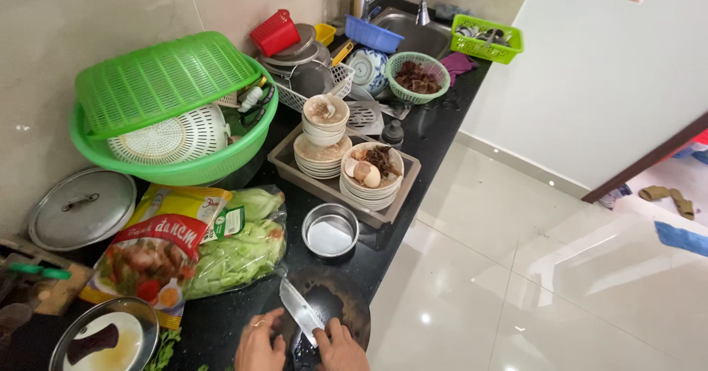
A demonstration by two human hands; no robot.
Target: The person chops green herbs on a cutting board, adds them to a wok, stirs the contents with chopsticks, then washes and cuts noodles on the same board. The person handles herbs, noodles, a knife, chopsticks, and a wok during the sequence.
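A round dark cutting board (pixel 341 297) lies on the black counter at the bottom middle. My right hand (pixel 341 349) grips the handle of a kitchen knife (pixel 299 306), whose blade points up and left over the board. My left hand (pixel 258 345), with a ring on one finger, rests at the board's left edge right next to the blade, fingers curled; whether it holds something is hidden.
A small metal bowl (pixel 330 229) stands just beyond the board. A brown tray (pixel 398 194) carries stacked dirty plates and bowls. To the left are bagged greens (pixel 240 249), a printed food packet (pixel 158 249), pot lids and a green basket (pixel 169 98). The sink (pixel 417 35) is far back.
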